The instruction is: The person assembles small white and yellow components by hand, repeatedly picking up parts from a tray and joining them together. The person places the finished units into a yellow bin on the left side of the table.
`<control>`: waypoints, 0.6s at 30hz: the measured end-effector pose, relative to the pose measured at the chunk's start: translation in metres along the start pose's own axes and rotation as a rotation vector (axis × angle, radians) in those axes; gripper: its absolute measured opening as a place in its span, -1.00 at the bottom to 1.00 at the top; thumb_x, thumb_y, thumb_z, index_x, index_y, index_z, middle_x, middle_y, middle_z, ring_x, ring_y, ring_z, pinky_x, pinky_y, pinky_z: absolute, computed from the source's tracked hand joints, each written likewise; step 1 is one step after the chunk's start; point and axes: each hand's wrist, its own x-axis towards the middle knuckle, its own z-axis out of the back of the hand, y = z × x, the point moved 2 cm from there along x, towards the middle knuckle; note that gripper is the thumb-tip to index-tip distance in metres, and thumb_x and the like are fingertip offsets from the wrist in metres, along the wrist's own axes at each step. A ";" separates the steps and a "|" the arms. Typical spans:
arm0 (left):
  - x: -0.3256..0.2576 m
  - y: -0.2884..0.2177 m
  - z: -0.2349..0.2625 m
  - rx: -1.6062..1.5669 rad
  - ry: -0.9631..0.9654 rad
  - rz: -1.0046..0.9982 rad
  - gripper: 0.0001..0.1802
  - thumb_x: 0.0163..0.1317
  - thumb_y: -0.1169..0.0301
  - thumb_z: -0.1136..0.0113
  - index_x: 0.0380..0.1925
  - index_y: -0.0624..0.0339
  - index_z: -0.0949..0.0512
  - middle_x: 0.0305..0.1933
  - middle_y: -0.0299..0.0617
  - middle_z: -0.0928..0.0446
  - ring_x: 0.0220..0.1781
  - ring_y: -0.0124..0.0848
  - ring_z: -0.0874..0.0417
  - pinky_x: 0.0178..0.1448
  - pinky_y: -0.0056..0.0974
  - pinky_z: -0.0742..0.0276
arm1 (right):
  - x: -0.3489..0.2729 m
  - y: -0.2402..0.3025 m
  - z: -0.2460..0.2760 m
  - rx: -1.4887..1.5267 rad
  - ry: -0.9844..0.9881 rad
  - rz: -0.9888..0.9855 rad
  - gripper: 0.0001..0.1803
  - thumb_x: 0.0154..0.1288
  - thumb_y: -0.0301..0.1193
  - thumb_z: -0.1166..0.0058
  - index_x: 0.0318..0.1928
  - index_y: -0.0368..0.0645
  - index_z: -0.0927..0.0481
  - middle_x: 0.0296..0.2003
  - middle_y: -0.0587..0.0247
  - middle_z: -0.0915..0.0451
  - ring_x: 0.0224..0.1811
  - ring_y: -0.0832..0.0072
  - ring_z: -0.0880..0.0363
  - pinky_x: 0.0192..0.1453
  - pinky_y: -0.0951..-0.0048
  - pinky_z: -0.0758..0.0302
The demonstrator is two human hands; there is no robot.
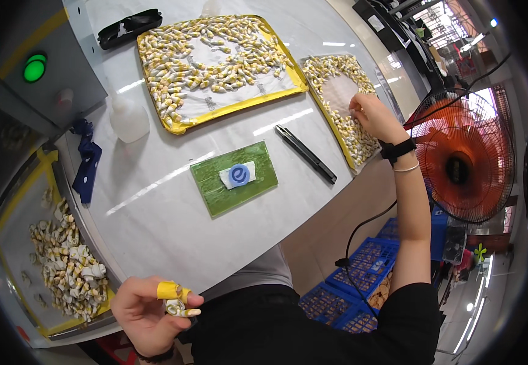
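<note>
My left hand [151, 316] is closed at the lower left, near the table's front edge. Thumb and fingers pinch small white-and-yellow pieces [177, 308], and yellow tape wraps a finger. At the right, my right hand [373, 115] is over a narrow tray [338, 91] of similar small pieces. Its fingertips are drawn together there; whether a piece is between them cannot be made out. A green mat [215, 198] lies between the hands, bearing a white pad with a round blue piece [239, 175].
A large yellow-edged tray [239, 106] of pieces lies at the back. Another tray [8, 225] holds a heap at left. A black pen-like tool [305, 154], white bottle [129, 118], dark blue cloth [86, 161] and black case [130, 29] lie around. An orange fan [458, 161] stands right.
</note>
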 end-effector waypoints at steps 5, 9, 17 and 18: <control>-0.001 0.001 0.000 -0.042 0.011 -0.011 -0.55 -0.09 0.43 -0.47 -0.30 0.38 -0.39 -0.43 0.06 -0.56 -0.36 -0.23 -0.69 -0.32 -0.32 -0.61 | 0.002 0.022 0.016 0.131 -0.087 -0.008 -0.92 0.15 -0.63 0.04 -0.31 -0.27 -0.44 -0.33 0.06 -0.45 -0.23 0.16 -0.44 -0.12 0.34 -0.40; -0.001 0.000 0.003 -0.029 0.008 0.000 -0.56 -0.09 0.46 -0.46 -0.30 0.39 -0.40 -0.42 0.06 -0.57 -0.35 -0.22 -0.69 -0.31 -0.30 -0.62 | 0.007 0.050 0.020 0.241 -0.165 -0.022 -0.97 0.23 -0.65 0.12 -0.33 -0.30 -0.38 -0.38 0.05 -0.46 -0.32 0.21 -0.47 -0.20 0.38 -0.42; 0.002 0.001 0.001 -0.039 0.051 0.009 -0.59 -0.07 0.48 -0.45 -0.31 0.40 -0.41 -0.40 0.08 -0.58 -0.33 -0.22 -0.69 -0.26 -0.26 -0.64 | 0.010 0.114 0.025 0.257 -0.372 0.138 -0.90 0.27 -0.63 0.15 -0.27 -0.29 -0.46 -0.45 0.08 -0.51 -0.45 0.24 -0.53 -0.34 0.37 -0.42; 0.002 0.002 0.000 -0.035 0.050 0.007 -0.59 -0.07 0.48 -0.45 -0.31 0.40 -0.41 -0.40 0.08 -0.58 -0.33 -0.22 -0.69 -0.26 -0.26 -0.64 | 0.007 0.130 0.028 0.294 -0.272 0.130 -0.84 0.25 -0.64 0.13 -0.21 -0.27 -0.51 -0.46 0.08 -0.51 -0.48 0.28 -0.52 -0.36 0.39 -0.42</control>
